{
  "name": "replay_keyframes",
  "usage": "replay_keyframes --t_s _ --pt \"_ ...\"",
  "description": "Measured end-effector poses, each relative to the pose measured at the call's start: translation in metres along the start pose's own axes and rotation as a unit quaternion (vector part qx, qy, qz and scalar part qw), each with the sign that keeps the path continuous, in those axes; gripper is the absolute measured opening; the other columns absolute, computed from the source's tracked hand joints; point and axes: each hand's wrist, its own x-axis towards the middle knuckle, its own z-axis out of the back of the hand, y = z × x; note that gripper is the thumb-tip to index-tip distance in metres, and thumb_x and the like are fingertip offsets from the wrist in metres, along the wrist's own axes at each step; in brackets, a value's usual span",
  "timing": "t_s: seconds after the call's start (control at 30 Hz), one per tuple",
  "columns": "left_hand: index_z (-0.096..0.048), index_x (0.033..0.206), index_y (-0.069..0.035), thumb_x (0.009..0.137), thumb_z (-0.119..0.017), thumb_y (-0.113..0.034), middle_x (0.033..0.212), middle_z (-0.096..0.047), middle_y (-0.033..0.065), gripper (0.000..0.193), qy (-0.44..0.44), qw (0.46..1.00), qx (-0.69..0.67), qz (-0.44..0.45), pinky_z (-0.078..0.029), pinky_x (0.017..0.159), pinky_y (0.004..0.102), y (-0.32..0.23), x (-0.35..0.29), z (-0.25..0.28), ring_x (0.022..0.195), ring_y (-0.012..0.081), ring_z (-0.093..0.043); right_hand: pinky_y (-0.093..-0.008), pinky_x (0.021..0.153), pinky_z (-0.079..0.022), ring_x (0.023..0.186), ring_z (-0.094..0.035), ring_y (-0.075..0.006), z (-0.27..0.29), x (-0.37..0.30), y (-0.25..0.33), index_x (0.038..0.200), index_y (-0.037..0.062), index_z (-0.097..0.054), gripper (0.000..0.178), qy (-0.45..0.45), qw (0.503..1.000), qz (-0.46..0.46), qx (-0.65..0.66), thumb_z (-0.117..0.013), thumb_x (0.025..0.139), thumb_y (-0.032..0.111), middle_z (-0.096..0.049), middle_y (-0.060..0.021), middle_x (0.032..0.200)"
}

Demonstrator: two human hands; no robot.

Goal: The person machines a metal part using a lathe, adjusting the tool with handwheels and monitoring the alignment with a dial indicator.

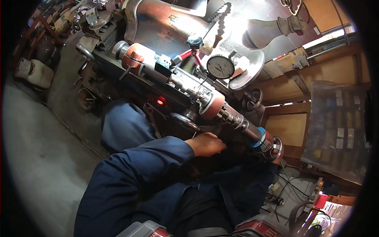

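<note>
My left hand reaches in from a dark blue sleeve, in front of a long lathe-like machine. Its fingers are curled closed; whatever they hold, if anything, is hidden. Just behind it sits a shiny handwheel. Above are a bright metal spindle and a reddish-brown collar. A round dial gauge stands on a red-jointed arm. At lower right my other dark sleeve shows, but my right hand cannot be seen.
A smaller handwheel ends the machine at right. A segmented flexible hose hangs over the bench. White-and-red containers sit at the bottom edge. Cables lie at lower right. A white jug stands at far left.
</note>
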Motion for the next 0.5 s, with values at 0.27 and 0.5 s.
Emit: replay_keyframes --t_s 0.27,0.5 --pt "-0.062 0.084 -0.005 0.082 -0.063 -0.017 0.082 -0.067 0.0148 0.013 0.008 1.0 0.004 -0.002 -0.051 0.072 0.0439 0.002 0.0 0.0 0.083 0.0347 -0.066 -0.0314 0.081 -0.051 0.093 -0.062 -0.018 -0.014 -0.011 0.0 0.113 0.0017 -0.059 0.028 -0.01 0.988 0.066 -0.138 -0.055 0.094 0.022 -0.065 -0.0073 0.102" --pt "-0.062 0.085 -0.004 0.082 -0.063 -0.017 0.084 -0.067 0.0141 0.013 0.009 1.0 -0.007 -0.001 -0.05 0.073 0.0444 0.002 0.002 -0.002 0.085 0.0352 -0.065 -0.0313 0.079 -0.051 0.091 -0.063 -0.0179 -0.014 -0.021 -0.006 0.113 0.0023 -0.06 0.028 -0.023 0.985 0.072 -0.154 -0.059 0.091 0.021 -0.066 -0.0065 0.1"
